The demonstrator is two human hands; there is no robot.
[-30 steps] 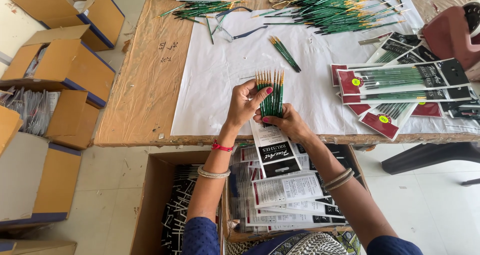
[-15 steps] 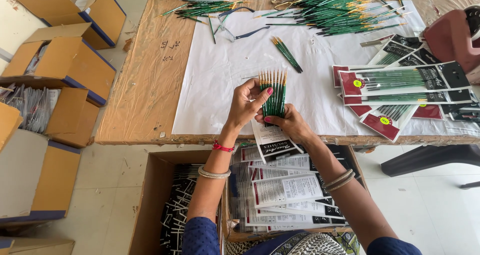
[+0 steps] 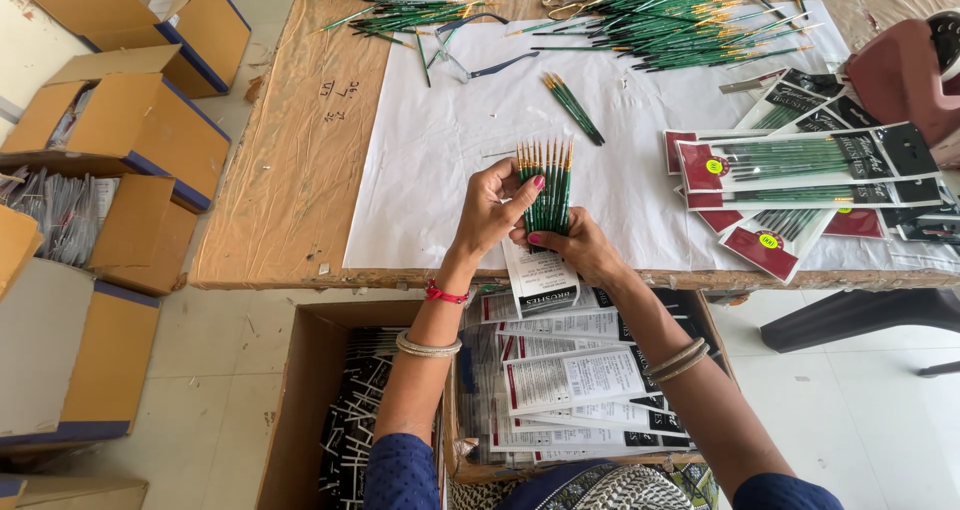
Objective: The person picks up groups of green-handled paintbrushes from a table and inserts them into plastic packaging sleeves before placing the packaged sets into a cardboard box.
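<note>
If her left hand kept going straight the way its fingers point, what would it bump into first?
The left hand already touches the fanned green brushes it points toward. Past them, probably the right hand, though depth is hard to judge.

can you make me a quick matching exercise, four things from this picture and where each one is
Things:
1. brush fan
2. glasses
3. brush pile
4. packed sleeves

Places:
A. table's far edge, top of view
B. held in both hands, left hand and right hand
C. table's right side
D. on the white sheet, near its far left

Pairs: 1-B, 2-D, 3-A, 4-C
</note>
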